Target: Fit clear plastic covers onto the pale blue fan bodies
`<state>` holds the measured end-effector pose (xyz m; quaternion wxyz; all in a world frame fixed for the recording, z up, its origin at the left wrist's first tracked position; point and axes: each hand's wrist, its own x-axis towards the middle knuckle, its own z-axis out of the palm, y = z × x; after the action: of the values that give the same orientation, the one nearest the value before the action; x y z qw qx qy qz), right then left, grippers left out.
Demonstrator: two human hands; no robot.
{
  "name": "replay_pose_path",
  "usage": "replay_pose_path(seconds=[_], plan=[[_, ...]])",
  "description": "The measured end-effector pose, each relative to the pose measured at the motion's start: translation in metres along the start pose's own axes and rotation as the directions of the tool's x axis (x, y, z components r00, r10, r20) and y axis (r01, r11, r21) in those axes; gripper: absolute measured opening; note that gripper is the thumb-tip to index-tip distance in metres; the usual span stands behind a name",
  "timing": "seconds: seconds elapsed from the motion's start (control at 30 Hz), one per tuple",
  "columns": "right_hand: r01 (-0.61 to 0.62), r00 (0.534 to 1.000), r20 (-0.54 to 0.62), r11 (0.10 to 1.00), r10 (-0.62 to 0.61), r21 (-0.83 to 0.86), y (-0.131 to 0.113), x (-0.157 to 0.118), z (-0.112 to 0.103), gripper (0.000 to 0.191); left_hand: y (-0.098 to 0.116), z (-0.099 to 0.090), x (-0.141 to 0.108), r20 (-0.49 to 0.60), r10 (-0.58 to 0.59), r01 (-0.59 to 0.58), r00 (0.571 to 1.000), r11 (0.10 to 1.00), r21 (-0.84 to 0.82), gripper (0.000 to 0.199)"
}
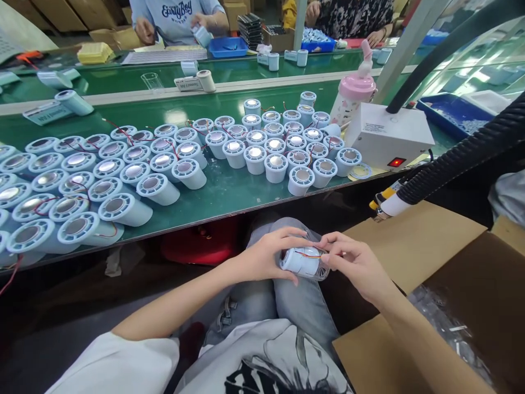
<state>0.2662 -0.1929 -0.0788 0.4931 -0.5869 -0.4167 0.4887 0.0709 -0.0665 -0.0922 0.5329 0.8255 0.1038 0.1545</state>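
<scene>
Above my lap, my left hand [279, 256] is wrapped round a light blue cylinder [301, 261], which lies on its side partly within a clear plastic cover. Thin red and yellow wires run along the cylinder. At its right end, my right hand [348, 258] pinches the wires between thumb and fingers, close to the clear cover's ribbed end. Many similar blue cylinders [301, 180] stand or lean on the green table [221, 191] ahead, several with red wires sticking out.
An open cardboard box [418, 241] holding clear plastic parts is at the right. Above it hang a black hose [451, 156] and a yellow tool [383, 198]. A white device [389, 134] and a pink-lidded bottle [355, 96] stand on the table. Two people work across it.
</scene>
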Motion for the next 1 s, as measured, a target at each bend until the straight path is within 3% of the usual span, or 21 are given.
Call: replay_pose_path(seconds=[0.1, 0.17, 0.23, 0.3, 0.4, 0.67, 1.0], plan=[[-0.113, 0.992, -0.037, 0.976, 0.122, 0.185, 0.001, 0.002, -0.004, 0.034, 0.008, 0.001, 0.001, 0.057, -0.078, 0.085, 0.995, 0.986, -0.141, 0.063], [-0.071, 0.997, -0.014, 0.977, 0.075, 0.199, 0.001, 0.001, -0.005, 0.028, 0.013, 0.003, 0.001, 0.030, -0.152, 0.155, 0.988, 0.963, -0.222, 0.065], [0.083, 0.995, 0.052, 0.995, -0.086, 0.062, 0.004, -0.002, -0.005, 0.018, 0.015, 0.005, -0.001, 0.008, -0.228, 0.217, 0.974, 0.917, -0.334, 0.066], [0.263, 0.962, 0.114, 0.951, -0.247, -0.163, 0.008, -0.008, -0.005, 0.034, 0.015, 0.007, -0.003, 0.026, -0.289, 0.269, 0.957, 0.849, -0.455, 0.066], [0.367, 0.930, 0.132, 0.855, -0.342, -0.368, 0.015, -0.017, -0.005, 0.038, 0.015, 0.009, -0.006, 0.069, -0.304, 0.290, 0.950, 0.779, -0.556, 0.067], [0.189, 0.975, 0.146, 0.969, -0.167, -0.157, 0.008, -0.026, -0.008, 0.042, 0.027, 0.006, -0.007, 0.057, -0.175, 0.180, 0.983, 0.853, -0.490, 0.075], [0.015, 0.985, 0.173, 0.999, -0.020, 0.028, 0.002, -0.024, -0.007, 0.040, 0.030, 0.000, -0.010, 0.048, -0.133, 0.141, 0.990, 0.932, -0.333, 0.074]])
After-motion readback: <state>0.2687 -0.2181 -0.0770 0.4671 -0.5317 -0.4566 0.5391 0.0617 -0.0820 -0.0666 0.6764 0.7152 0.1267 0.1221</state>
